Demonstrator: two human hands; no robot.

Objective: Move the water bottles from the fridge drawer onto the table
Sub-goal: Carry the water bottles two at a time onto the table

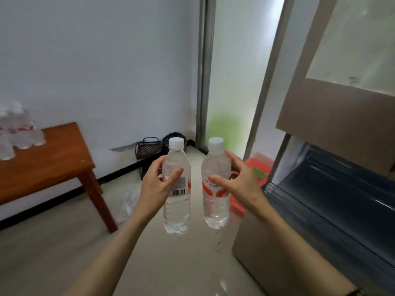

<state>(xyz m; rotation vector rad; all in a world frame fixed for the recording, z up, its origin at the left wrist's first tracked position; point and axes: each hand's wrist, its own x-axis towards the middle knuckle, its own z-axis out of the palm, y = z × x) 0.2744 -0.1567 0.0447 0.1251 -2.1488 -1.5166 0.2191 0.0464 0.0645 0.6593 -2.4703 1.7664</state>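
- While both bottles are in the air, the job is the carry across to the table (55,159), which stands to the left, well apart from the hands.
- The left hand (158,184) grips the left bottle (177,189) around its label, thumb across the front and fingers curled behind it; the bottle hangs upright with its white cap on.
- The right hand (237,180) holds the right bottle (215,184) the same way, thumb on the label, fingers wrapped round the far side, though the fingers look fairly loose.
- The two bottles sit just beside each other, not touching.
- More bottles (17,129) already stand on the far left of the table, blurred, so the count cannot be told.
- The open fridge drawer (333,189) is on the right, dark inside; whether any bottles are left in it cannot be seen.
- To do this well, I would firm up the right grip first, since a thin wet bottle may slip or dent.
- Keep both upright and apart on the swing left, so they do not knock together.
- Aim for the bare wood near the table's front, clear of the standing group, and set each base flat before letting go.
- Mind the table corner and the clear plastic wrap (128,201) on the floor by its leg.
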